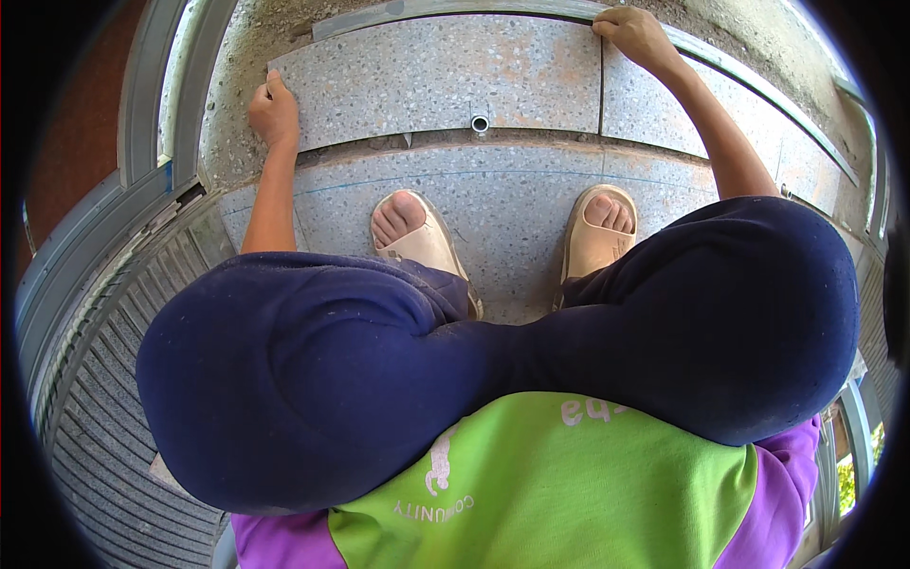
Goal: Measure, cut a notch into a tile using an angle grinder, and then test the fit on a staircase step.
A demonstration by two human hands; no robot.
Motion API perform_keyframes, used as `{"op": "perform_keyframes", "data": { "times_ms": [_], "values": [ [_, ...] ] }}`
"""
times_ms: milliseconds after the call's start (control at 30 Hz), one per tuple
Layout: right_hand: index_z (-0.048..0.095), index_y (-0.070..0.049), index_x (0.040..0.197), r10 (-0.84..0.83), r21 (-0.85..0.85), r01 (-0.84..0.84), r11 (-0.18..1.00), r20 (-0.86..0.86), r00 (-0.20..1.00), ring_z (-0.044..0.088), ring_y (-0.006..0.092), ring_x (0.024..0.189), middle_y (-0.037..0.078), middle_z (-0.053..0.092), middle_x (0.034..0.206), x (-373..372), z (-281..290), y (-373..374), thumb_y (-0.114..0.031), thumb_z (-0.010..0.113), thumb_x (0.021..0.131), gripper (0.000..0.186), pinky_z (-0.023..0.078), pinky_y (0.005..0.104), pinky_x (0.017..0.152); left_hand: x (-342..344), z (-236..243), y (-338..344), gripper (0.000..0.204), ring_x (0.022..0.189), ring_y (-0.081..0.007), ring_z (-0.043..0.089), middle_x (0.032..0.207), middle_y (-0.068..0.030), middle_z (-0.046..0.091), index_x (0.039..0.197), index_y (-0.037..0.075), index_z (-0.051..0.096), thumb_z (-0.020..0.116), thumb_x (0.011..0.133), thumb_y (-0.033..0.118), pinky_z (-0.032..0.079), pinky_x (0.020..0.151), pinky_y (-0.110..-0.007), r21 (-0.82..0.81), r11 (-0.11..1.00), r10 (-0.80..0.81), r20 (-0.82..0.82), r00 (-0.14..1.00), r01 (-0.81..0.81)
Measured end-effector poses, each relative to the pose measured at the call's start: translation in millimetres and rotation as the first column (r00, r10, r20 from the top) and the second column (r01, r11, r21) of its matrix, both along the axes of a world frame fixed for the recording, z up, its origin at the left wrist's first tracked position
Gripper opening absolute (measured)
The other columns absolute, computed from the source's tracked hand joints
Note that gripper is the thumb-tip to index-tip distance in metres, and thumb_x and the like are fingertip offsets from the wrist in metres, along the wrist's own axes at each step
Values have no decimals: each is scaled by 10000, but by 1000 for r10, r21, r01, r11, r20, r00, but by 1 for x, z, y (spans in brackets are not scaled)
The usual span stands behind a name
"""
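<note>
A long speckled grey terrazzo slab [427, 81] lies across the far side, in front of my feet. My left hand [273, 116] is closed at its left end, with the thumb up near the far corner. My right hand [637, 38] is farther out, fingers curled down where the slab's far right corner meets a long grey bar [379, 15]. What those fingers grip is hidden beneath them. A second terrazzo slab [654, 100] continues to the right past a dark joint. A short round pipe end [480, 123] shows at the first slab's near edge.
My sandalled feet [417, 228] stand on a nearer terrazzo surface [512, 190] marked with a blue line. A rough gap with crumbs of mortar runs between it and the slabs. Grey metal framing [152, 95] and ribbed steps [123, 408] are at left. Bare rough cement [758, 47] lies beyond the bar.
</note>
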State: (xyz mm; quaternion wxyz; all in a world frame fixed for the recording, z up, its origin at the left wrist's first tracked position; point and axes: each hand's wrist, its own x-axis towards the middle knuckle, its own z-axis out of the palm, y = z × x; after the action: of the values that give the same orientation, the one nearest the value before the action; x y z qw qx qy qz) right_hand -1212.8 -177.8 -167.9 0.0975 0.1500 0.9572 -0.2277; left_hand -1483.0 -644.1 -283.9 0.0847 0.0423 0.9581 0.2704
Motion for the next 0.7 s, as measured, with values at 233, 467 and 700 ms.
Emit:
{"op": "perform_keyframes", "data": {
  "times_ms": [233,467,700],
  "values": [
    [759,-3,848,-78,-35,79,996,43,996,705,363,769,215,720,833,1,3,1,-180,643,797,218,558,442,747,3,4,3,570,755,-413,657,802,-236,697,824,-20,718,528,969,498,484,724,-485,-8,1000,-2,27,1000,2],
    [752,-1,812,-167,-54,176,983,137,976,707,358,744,213,714,797,-4,11,-8,-179,647,781,209,555,450,729,3,3,1,606,792,-381,650,838,-231,694,862,-27,706,500,980,530,481,761,-470,-14,1000,-27,24,999,27],
    [748,-9,793,-96,17,96,995,28,995,704,387,785,213,715,820,0,-4,0,-193,631,780,219,555,467,751,-1,-3,-5,605,765,-375,646,818,-227,696,835,-25,706,504,983,526,478,738,-468,-31,999,-31,31,999,32]
  ]
}}
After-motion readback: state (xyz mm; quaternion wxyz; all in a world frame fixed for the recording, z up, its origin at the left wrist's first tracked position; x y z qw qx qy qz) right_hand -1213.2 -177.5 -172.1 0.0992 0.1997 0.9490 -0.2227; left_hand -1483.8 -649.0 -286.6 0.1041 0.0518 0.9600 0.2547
